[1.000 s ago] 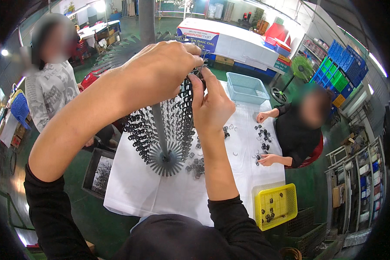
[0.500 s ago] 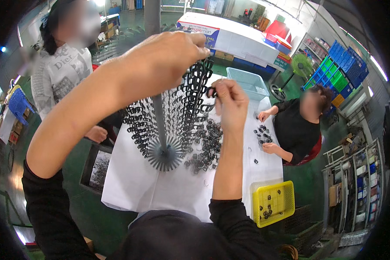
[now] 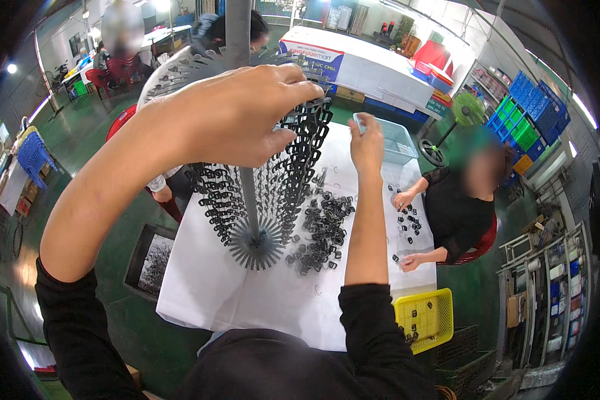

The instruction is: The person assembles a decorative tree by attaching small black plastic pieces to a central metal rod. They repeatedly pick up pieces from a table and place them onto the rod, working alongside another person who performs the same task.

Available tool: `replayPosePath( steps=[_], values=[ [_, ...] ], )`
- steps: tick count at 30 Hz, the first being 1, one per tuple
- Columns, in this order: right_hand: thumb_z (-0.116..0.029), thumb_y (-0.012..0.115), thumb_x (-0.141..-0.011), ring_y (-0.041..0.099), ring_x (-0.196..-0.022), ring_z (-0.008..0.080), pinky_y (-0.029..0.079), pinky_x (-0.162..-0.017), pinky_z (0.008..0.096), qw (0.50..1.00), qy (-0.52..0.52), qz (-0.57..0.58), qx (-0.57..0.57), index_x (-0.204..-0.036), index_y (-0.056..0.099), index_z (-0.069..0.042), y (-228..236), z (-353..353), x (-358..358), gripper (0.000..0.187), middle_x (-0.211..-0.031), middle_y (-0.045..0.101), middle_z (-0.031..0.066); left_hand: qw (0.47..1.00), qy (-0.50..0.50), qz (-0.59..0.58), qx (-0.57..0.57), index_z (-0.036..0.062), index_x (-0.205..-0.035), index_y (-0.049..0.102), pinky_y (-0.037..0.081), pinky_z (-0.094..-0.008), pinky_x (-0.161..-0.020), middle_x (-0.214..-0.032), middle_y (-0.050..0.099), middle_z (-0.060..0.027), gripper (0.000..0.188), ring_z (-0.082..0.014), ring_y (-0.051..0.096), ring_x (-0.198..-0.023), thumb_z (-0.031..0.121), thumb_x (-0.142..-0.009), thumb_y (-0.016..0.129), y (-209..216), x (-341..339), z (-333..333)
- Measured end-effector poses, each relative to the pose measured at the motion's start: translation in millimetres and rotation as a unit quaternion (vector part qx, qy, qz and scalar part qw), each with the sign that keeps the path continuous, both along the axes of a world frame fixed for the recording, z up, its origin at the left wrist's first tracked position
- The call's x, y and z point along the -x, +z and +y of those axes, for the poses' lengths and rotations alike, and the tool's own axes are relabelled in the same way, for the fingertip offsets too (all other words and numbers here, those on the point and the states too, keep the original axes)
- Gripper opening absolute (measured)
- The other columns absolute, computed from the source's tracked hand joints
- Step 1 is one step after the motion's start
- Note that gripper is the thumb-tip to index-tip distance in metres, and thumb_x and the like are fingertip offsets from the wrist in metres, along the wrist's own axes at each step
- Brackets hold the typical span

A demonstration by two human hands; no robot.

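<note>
My left hand [image 3: 247, 110] is up at the top of a grey metal rack [image 3: 250, 190], its fingers curled over the edge of the upper ring of prongs and its thumb lower down. Beneath the fingers hang long strands of black plastic buckles [image 3: 310, 130], running down toward the rack's lower ring. My right hand [image 3: 368, 148] is raised right of the strands, in front of the light-blue basket [image 3: 400, 141]. Its fingertips are pinched together; whatever they hold is too small to make out. A heap of loose black buckles [image 3: 323, 227] lies on the white-covered table [image 3: 247, 300] below.
A yellow basket [image 3: 440, 317] with a few buckles sits at the table's right corner. One co-worker [image 3: 463, 200] handles buckles at the right; another person [image 3: 230, 30] is behind the rack. A dark crate [image 3: 140, 267] stands left of the table.
My right hand has moved up and right, away from the strands where it held a black buckle. My left hand has shifted slightly lower. The person behind the rack now leans down.
</note>
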State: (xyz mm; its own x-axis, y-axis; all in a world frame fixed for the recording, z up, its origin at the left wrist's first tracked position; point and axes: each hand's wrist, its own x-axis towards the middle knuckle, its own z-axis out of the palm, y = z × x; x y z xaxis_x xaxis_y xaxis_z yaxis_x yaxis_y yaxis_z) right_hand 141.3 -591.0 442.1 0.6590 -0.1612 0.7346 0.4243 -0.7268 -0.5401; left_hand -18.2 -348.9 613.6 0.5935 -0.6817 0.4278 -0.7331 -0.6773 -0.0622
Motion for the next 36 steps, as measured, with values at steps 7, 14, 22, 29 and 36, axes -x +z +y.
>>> replayPosePath(
  steps=[7, 14, 22, 29, 36],
  values=[
    [-0.017, 0.076, -0.082, 0.05, -0.047, 0.0142, 0.042, -0.047, 0.0274, 0.971, 0.081, -0.217, -0.057, -0.101, 0.065, -0.007, 36.3, 74.3, 109.0, 0.024, -0.084, 0.064, 0.0046, 0.998, -0.011, -0.061, -0.019, -0.0026, -0.121, 0.058, 0.047, -0.0428, -0.089, -0.114, 0.058, -0.0179, 0.041, -0.0381, 0.058, -0.105, -0.001, -0.081, 0.064, -3.7, -16.8, -7.8],
    [-0.012, 0.072, -0.086, 0.051, -0.046, 0.0095, 0.04, -0.044, 0.0239, 0.946, 0.206, -0.096, -0.23, -0.095, 0.071, -0.001, 57.3, 88.2, 112.8, 0.015, -0.077, 0.067, 0.0049, 0.992, -0.053, -0.115, 0.016, -0.0039, -0.114, 0.063, 0.047, -0.0434, -0.09, -0.111, 0.062, -0.0177, 0.04, -0.0377, 0.059, -0.104, -0.01, -0.075, 0.058, -10.9, -24.0, -10.1],
    [-0.009, 0.068, -0.089, 0.044, -0.043, 0.0049, 0.031, -0.039, 0.0181, 0.81, 0.445, 0.078, -0.374, -0.094, 0.072, 0.004, 41.3, 45.0, 100.5, 0.014, -0.081, 0.069, 0.0093, 0.996, -0.024, -0.081, 0.005, -0.0028, -0.117, 0.062, 0.047, -0.0432, -0.092, -0.114, 0.061, -0.0174, 0.047, -0.0377, 0.058, -0.108, -0.014, -0.073, 0.054, -8.5, -19.5, -11.6],
    [-0.017, 0.07, -0.088, 0.047, -0.047, 0.0058, 0.033, -0.043, 0.019, 0.871, 0.355, 0.13, -0.314, -0.096, 0.07, 0.003, 24.1, -15.5, 43.5, 0.021, -0.079, 0.069, 0.0067, 0.997, -0.043, -0.063, -0.008, 0.0036, -0.126, 0.055, 0.047, -0.0428, -0.098, -0.13, 0.054, -0.0186, 0.05, -0.0393, 0.054, -0.117, -0.013, -0.079, 0.056, -5.5, -13.7, 1.7],
    [-0.021, 0.077, -0.081, 0.066, -0.068, 0.0137, 0.045, -0.055, 0.0231, 0.995, 0.051, 0.075, 0.046, -0.112, 0.062, -0.003, 14.5, -14.9, -10.9, 0.039, -0.09, 0.067, 0.0066, 0.999, -0.034, -0.013, -0.006, 0.0036, -0.132, 0.048, 0.045, -0.0437, -0.099, -0.129, 0.053, -0.0196, 0.055, -0.0379, 0.052, -0.119, -0.001, -0.08, 0.066, -2.4, -1.1, 9.6]
  ],
)
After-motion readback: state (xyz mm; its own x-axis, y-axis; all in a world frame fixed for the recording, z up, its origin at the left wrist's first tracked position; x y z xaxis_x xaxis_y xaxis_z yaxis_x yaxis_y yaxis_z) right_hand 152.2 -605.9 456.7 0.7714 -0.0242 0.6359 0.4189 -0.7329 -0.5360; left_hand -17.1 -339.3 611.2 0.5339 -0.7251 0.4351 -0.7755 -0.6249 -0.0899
